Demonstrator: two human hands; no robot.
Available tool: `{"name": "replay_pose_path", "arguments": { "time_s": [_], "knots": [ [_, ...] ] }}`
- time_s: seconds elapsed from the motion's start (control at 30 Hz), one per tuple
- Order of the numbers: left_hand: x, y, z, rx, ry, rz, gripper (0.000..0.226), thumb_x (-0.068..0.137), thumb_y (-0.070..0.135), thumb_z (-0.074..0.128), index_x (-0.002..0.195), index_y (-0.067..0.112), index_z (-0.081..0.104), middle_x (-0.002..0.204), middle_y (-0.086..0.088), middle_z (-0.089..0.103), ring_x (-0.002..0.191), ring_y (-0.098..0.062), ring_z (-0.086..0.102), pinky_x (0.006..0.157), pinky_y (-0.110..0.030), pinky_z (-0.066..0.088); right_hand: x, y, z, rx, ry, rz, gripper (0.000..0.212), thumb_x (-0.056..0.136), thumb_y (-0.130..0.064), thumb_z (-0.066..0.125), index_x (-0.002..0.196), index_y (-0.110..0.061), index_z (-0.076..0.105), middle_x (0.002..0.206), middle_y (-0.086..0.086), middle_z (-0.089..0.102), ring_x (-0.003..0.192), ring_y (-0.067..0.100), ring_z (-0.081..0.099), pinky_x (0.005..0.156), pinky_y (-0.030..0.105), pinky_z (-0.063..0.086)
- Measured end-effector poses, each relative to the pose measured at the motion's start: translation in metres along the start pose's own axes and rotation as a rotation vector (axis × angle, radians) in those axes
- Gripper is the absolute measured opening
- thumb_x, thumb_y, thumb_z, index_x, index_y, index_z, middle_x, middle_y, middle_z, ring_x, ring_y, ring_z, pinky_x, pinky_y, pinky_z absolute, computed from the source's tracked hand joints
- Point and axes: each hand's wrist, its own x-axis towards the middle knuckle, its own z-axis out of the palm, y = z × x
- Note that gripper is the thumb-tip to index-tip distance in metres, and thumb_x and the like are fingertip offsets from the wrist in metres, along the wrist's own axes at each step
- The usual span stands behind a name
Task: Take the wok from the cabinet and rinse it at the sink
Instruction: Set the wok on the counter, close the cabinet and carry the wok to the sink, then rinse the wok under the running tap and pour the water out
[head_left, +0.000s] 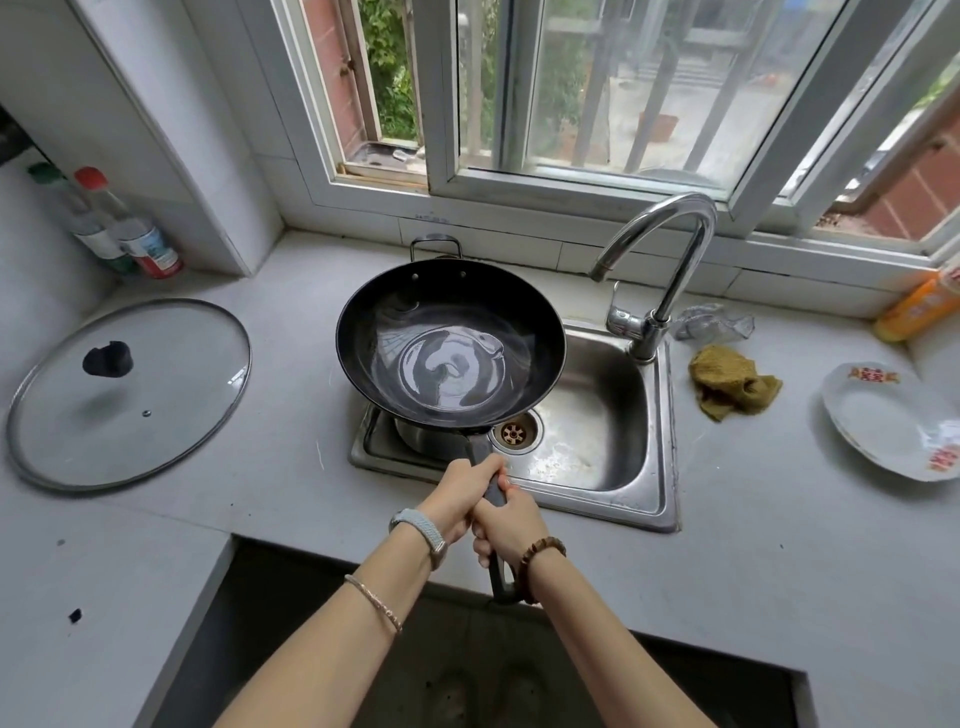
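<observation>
Wok (451, 343) over sink (597, 415), rinse in hand

Wok hung above the sink's left half, shallow water in its bowl, clear of the tap (670, 249). Left hand (457, 493) and right hand (506, 525) held the handle (493, 496), fingers (482, 548) clamped round it. Next, likely, a swirl, then tipping it steadily so the water fell into the sink.

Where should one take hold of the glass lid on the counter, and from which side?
Grip the black knob at the middle of the lid, coming from above. The lid seems to lie flat, knob up, its rim on the counter, so the edge offers little to hold.
</observation>
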Motion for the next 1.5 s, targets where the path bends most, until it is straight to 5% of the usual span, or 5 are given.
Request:
{"name": "replay_pose_path", "arguments": {
  "time_s": [0.4,0.53,0.8,0.97,1.5],
  "knots": [
    [-0.019,-0.004,-0.002,-0.063,-0.066,-0.091,0.024,0.093,0.029,0.053,0.080,0.011,0.062,0.090,-0.012,0.069,0.069,-0.023,0.058,0.041,-0.021,0.036,0.006,0.012,-0.008,-0.036,-0.062,-0.022,0.009,0.094,-0.016,0.045,0.092,-0.008,0.049,0.057,0.008,0.048,0.038,0.017,0.048,0.039,0.025,0.044],
    [-0.033,-0.021,-0.004,-0.098,-0.090,-0.202,0.043,0.095,0.046,0.041,0.075,0.011,0.055,0.051,-0.006,0.045,0.039,-0.016,0.038,0.039,-0.021,0.032,0.014,0.022,-0.010,-0.063,-0.042,0.009,0.018,0.097,-0.027,0.045,0.092,-0.011,0.052,0.062,0.007,0.053,0.045,0.019,0.051,0.047,0.029,0.048],
    [-0.061,-0.047,0.005,-0.305,-0.063,-0.157,0.050,0.099,0.049,0.032,0.103,0.010,0.063,0.099,-0.018,0.063,0.099,-0.031,0.060,0.095,-0.047,0.049,0.019,0.024,-0.008,-0.316,0.000,-0.017,0.027,0.097,-0.033,0.046,0.081,-0.014,0.056,0.073,-0.001,0.056,0.070,0.016,0.055,0.059,0.026,0.043],
    [-0.058,-0.054,0.004,-0.128,0.064,-0.048,0.058,0.098,0.053,0.033,0.103,0.000,0.057,0.058,-0.007,0.051,0.047,-0.017,0.050,0.045,-0.027,0.043,0.023,0.018,-0.014,-0.497,-0.008,-0.098,0.042,0.099,-0.034,0.040,0.062,-0.018,0.052,0.063,-0.002,0.051,0.060,0.013,0.048,0.061,0.028,0.039],
    [-0.069,-0.047,-0.026,-0.064,0.079,0.049,0.029,0.094,0.033,0.056,0.082,0.009,0.046,0.048,0.000,0.038,0.036,-0.013,0.035,0.038,-0.022,0.032,0.068,-0.059,-0.182,-0.310,0.540,-0.402,0.038,0.094,-0.004,0.043,0.128,-0.010,0.059,0.128,0.007,0.061,0.119,0.020,0.056,0.099,0.024,0.040]
  ]
}}
